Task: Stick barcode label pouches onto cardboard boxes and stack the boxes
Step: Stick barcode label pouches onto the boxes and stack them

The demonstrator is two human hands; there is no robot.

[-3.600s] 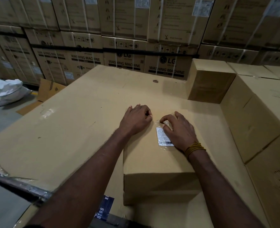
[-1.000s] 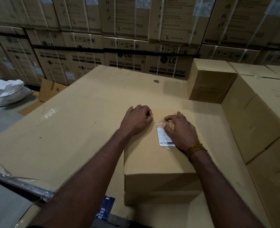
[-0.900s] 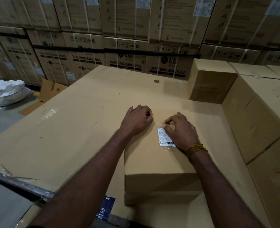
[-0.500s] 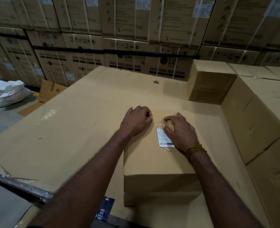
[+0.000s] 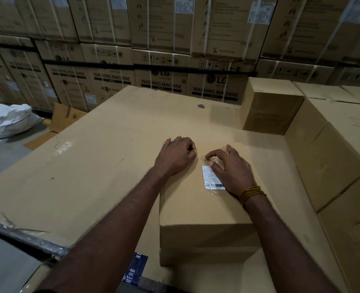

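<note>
Head view, box: a plain cardboard box [image 5: 206,199] lies flat on the big cardboard sheet serving as tabletop [image 5: 90,166], near edge toward the person, top face up so the pouch can be pressed against it.
Head view, pouch: barcode label pouch [image 5: 212,178] lies on the box top, right of centre; the white slip with its barcode end points near, clear film running past it to the far side (film edges hard to trace).
Head view, left hand: left hand [image 5: 176,156] rests on the far-left part of the box top, fingers curled under, holding nothing that can be seen; judged to be steadying the box.
Head view, right hand: right hand [image 5: 231,168] is arched over the pouch, thumb and forefinger tips down on the clear film at its far end, palm heel beside the slip; a grip of pressing, not lifting.
Step (judgement): smoothing the pouch down; stacking not yet begun.
Stack: labelled-looking boxes [image 5: 333,144] stand in rows to the right, one single box [image 5: 270,106] far right.
Surroundings: washing-machine cartons [image 5: 164,81] wall the far side; white sack [image 5: 12,119] on the floor, left.
</note>
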